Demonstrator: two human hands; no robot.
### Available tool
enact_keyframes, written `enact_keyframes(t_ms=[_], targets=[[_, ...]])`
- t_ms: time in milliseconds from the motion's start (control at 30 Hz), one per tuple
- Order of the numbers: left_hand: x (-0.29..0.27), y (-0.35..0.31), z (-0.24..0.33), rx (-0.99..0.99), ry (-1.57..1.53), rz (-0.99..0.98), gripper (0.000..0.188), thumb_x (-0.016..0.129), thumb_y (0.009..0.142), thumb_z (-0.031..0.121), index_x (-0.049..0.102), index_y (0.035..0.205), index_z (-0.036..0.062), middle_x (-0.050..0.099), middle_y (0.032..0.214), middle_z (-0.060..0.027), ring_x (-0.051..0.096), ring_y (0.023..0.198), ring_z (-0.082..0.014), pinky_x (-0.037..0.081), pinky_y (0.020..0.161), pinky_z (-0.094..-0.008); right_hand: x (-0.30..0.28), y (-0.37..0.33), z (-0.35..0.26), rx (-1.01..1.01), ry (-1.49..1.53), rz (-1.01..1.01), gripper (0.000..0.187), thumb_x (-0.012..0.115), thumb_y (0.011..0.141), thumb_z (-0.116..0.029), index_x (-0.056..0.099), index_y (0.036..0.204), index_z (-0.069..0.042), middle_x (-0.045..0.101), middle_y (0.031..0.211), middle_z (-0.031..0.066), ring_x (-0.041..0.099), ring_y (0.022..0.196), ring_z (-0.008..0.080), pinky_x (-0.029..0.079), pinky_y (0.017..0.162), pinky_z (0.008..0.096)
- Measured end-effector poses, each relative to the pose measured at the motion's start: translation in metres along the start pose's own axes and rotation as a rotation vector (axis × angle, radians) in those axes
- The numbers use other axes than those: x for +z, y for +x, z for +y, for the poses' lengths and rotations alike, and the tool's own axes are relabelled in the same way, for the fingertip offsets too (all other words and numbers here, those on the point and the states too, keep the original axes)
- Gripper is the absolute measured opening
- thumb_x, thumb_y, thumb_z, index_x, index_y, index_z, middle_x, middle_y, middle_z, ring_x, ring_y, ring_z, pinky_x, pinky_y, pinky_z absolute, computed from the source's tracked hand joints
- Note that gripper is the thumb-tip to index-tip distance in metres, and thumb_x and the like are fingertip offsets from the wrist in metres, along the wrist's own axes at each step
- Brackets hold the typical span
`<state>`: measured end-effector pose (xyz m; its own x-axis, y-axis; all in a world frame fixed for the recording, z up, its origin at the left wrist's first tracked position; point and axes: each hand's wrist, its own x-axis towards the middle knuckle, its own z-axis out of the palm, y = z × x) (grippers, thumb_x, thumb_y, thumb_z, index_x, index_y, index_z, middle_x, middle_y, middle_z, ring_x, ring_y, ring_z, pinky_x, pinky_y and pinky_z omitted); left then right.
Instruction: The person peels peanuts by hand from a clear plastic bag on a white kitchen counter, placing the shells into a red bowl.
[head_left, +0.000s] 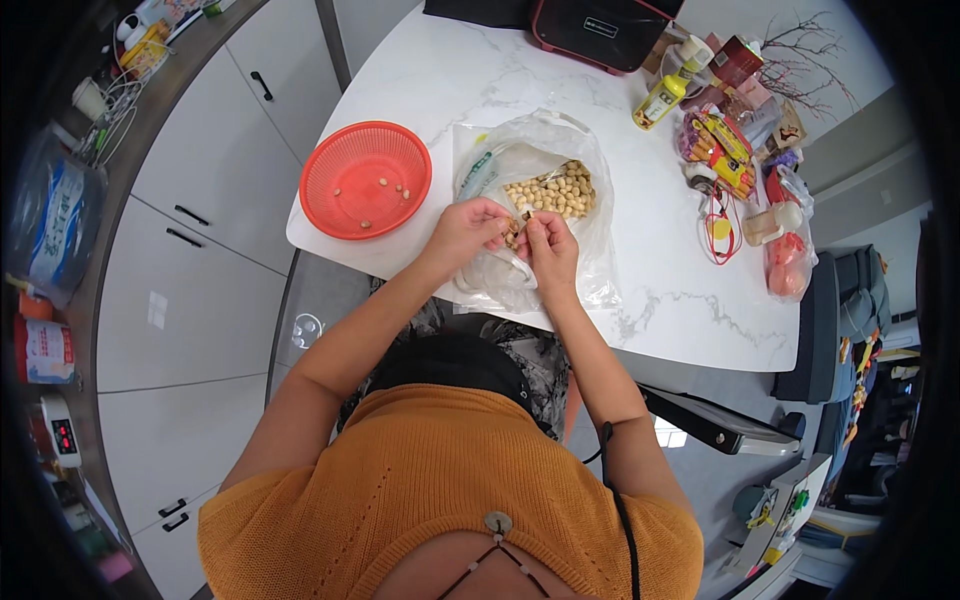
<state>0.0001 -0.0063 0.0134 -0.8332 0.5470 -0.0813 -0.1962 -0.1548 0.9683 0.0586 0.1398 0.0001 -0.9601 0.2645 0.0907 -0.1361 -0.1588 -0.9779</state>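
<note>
Close together over the near side of a clear white plastic bag (pixel 570 135), my two hands work on small brown pieces that look like shells or husks. My left hand (pixel 468 238) is closed, its thumb and fingertips pinching a brown, flaky piece (pixel 511 234). Just to its right, my right hand (pixel 552 257) pinches a small dark brown piece at its fingertips. Many small round tan nut-like pieces (pixel 555 192) lie in the opened bag beyond my hands. To the left stands a red plastic basket (pixel 360 160) with several small pieces scattered on its bottom.
The white marbled table (pixel 690 310) carries a yellow bottle (pixel 660 100), bagged snacks (pixel 718 150) and a clear jar (pixel 768 224) on the right. A dark red box-shaped appliance (pixel 600 32) sits at the back. White cabinets (pixel 190 310) stand left, a folding chair (pixel 715 420) lower right.
</note>
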Motion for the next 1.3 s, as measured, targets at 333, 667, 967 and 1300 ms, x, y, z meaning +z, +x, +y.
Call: enact_keyframes(t_ms=[333, 667, 967, 1300], targets=[[-0.009, 0.001, 0.0, -0.018, -0.169, -0.092, 0.014, 0.052, 0.089, 0.006, 0.056, 0.101, 0.0013, 0.061, 0.09, -0.0056, 0.059, 0.077, -0.0105, 0.048, 0.069, -0.0222, -0.001, -0.002, -0.002, -0.043, -0.073, -0.044, 0.014, 0.06, 0.085, -0.006, 0.058, 0.097, 0.001, 0.058, 0.075, -0.0009, 0.049, 0.063, 0.0023, 0.039, 0.055, 0.0157], [-0.004, 0.003, 0.002, -0.097, -0.169, -0.039, 0.018, 0.051, 0.089, 0.003, 0.056, 0.105, -0.0025, 0.061, 0.098, -0.01, 0.061, 0.089, -0.0149, 0.052, 0.08, -0.025, -0.002, 0.001, 0.007, -0.083, -0.123, -0.01, 0.017, 0.065, 0.078, 0.0, 0.06, 0.095, 0.0, 0.055, 0.071, -0.0031, 0.047, 0.061, 0.0015, 0.039, 0.055, 0.0147], [-0.005, 0.004, 0.006, -0.171, -0.181, -0.033, 0.022, 0.048, 0.089, 0.004, 0.056, 0.109, -0.004, 0.061, 0.1, -0.0115, 0.061, 0.09, -0.0163, 0.052, 0.081, -0.0264, 0.0, 0.002, 0.005, -0.18, -0.212, 0.005, 0.016, 0.068, 0.074, 0.002, 0.063, 0.089, -0.001, 0.052, 0.079, -0.0006, 0.043, 0.059, 0.0027, 0.037, 0.054, 0.0159], [-0.005, 0.004, 0.006, -0.177, -0.18, -0.017, 0.022, 0.045, 0.091, 0.004, 0.056, 0.108, -0.0047, 0.06, 0.101, -0.0116, 0.061, 0.089, -0.0169, 0.052, 0.081, -0.0265, -0.002, 0.001, 0.008, -0.146, -0.207, 0.032, 0.013, 0.068, 0.074, 0.001, 0.063, 0.086, -0.001, 0.052, 0.077, -0.0006, 0.043, 0.058, 0.0033, 0.036, 0.053, 0.0168]])
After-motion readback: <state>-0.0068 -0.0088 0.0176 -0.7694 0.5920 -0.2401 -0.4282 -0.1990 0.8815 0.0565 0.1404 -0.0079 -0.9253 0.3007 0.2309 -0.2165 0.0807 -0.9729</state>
